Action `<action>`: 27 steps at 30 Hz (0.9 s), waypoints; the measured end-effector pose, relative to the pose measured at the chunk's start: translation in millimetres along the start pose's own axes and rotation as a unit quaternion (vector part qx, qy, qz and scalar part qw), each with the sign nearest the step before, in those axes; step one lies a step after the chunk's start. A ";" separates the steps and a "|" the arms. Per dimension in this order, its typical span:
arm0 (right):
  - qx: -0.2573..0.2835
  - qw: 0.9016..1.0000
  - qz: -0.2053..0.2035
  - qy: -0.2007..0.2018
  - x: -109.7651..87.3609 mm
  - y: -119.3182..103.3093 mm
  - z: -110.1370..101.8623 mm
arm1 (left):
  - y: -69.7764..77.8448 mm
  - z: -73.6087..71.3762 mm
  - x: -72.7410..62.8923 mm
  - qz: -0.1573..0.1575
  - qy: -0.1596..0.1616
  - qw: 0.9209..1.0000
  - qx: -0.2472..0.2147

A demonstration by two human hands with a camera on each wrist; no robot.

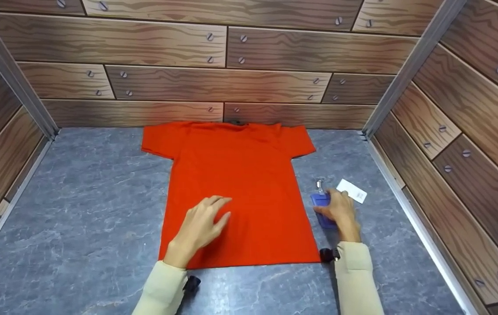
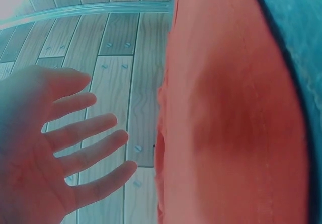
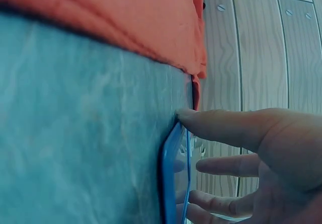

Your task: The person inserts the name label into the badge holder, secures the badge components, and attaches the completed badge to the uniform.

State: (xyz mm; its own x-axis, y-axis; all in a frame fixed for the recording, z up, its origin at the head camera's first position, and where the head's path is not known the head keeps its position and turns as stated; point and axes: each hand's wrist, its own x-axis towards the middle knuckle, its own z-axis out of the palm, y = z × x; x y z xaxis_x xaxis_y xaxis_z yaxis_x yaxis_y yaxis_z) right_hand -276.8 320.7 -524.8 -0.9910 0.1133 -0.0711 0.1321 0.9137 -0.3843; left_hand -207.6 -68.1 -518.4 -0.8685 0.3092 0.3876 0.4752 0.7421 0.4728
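A red T-shirt point(image 1: 236, 175) lies spread out on the grey marbled table, its collar toward the back wall. My left hand point(image 1: 198, 225) hovers above the lower part of the shirt, fingers spread and holding nothing; the left wrist view shows the hand point(image 2: 65, 138) apart from the cloth. To the right of the shirt, my right hand point(image 1: 340, 209) holds a blue badge holder point(image 1: 320, 200) across its width, thumb at the left edge and fingers at the other side. A metal clip point(image 1: 319, 184) extends from the holder's top. In the right wrist view the holder point(image 3: 171, 173) is seen edge-on.
A white card point(image 1: 352, 191) lies just beyond the right hand, partly behind the fingers. Wood-patterned panels point(image 1: 166, 83) wall in the table at the back and both sides, with metal rails point(image 1: 415, 227) along the side edges.
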 end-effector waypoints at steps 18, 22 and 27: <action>0.044 0.998 -0.046 -0.002 6.8 11.9 -4.6 | -6.7 -3.7 0.2 0.011 0.008 1.000 0.005; 0.060 0.996 -0.062 0.016 7.6 12.6 -5.2 | -7.6 -6.7 1.2 0.006 0.008 1.000 0.006; 0.069 0.995 -0.063 0.023 6.1 10.6 -6.2 | -8.1 -10.4 -1.2 0.000 0.012 1.000 0.008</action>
State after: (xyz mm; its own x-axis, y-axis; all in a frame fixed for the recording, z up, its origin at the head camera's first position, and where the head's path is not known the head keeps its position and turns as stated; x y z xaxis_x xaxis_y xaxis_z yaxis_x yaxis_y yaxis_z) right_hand -281.6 333.5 -523.6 -0.9994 0.0214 0.0265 0.0049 0.8599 -0.5104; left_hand -208.9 -80.8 -514.5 -0.8650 0.2946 0.4062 0.4722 0.7517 0.4603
